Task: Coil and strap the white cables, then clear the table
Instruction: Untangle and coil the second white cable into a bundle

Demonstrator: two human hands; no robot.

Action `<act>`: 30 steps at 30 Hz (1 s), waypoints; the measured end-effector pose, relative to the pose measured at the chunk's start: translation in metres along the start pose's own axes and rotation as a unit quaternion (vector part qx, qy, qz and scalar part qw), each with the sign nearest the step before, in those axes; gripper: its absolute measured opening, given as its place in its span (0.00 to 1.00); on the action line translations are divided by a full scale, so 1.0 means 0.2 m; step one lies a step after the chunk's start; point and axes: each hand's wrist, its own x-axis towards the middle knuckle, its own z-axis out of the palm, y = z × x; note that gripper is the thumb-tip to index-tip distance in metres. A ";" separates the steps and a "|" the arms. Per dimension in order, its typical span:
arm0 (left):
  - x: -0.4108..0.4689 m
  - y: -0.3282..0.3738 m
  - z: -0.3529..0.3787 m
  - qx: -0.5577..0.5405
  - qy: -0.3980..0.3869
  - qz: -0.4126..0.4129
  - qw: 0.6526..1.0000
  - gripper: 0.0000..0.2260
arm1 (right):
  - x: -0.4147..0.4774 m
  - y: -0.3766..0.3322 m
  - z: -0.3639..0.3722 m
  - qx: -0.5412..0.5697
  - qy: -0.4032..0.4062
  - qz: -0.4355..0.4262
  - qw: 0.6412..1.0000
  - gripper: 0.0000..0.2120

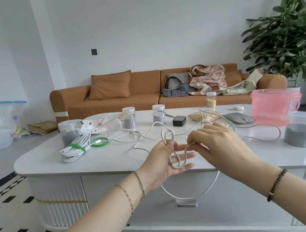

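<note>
Left fingers (187, 156) splayed, thumb pinning small loops of white cable (170, 133). Right fingers (197, 136) pinch the feed strand just beside them. I judge the slack trails far-right across the bench (96, 158), nearer the right fingers.

A: What colours are on the table (115, 157)?
B: The table's white, and so are the coiled cable (69, 154) at near left and the loose cable (169, 129). There's a green strap (76, 146) round the coil and a green ring strap (100, 141) beside it.
A: And further back?
B: Grey fill in a clear jar (129, 121), a black box (179, 120), a translucent pink basket (270, 104) at right, and an orange-brown sofa (128, 101) with a black-and-white houndstooth bag (175, 80)
</note>
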 end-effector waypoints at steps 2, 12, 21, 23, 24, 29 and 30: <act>0.00 -0.01 0.01 0.027 -0.015 -0.007 0.999 0.07 | 0.00 -0.01 0.00 0.004 -0.003 0.007 1.000 0.07; 0.05 -0.08 -0.06 0.307 -0.067 0.047 0.948 0.10 | -0.03 0.05 0.00 0.040 -0.087 0.082 0.992 0.14; 0.02 -0.09 -0.08 0.477 -0.045 0.155 0.864 0.10 | -0.03 0.14 -0.01 0.000 -0.021 0.140 0.990 0.17; 0.02 -0.09 -0.06 0.468 -0.057 0.136 0.871 0.09 | -0.04 0.12 -0.01 -0.007 -0.011 0.148 0.989 0.19; 0.02 -0.08 -0.06 0.456 -0.051 0.128 0.879 0.09 | -0.04 0.11 -0.01 -0.005 -0.009 0.156 0.988 0.19; 0.02 -0.04 -0.06 0.289 -0.030 0.100 0.952 0.09 | -0.04 0.08 0.00 0.021 -0.032 0.168 0.985 0.11; 0.02 -0.04 -0.05 0.258 -0.035 0.095 0.961 0.09 | -0.05 0.07 0.00 0.028 -0.044 0.165 0.985 0.09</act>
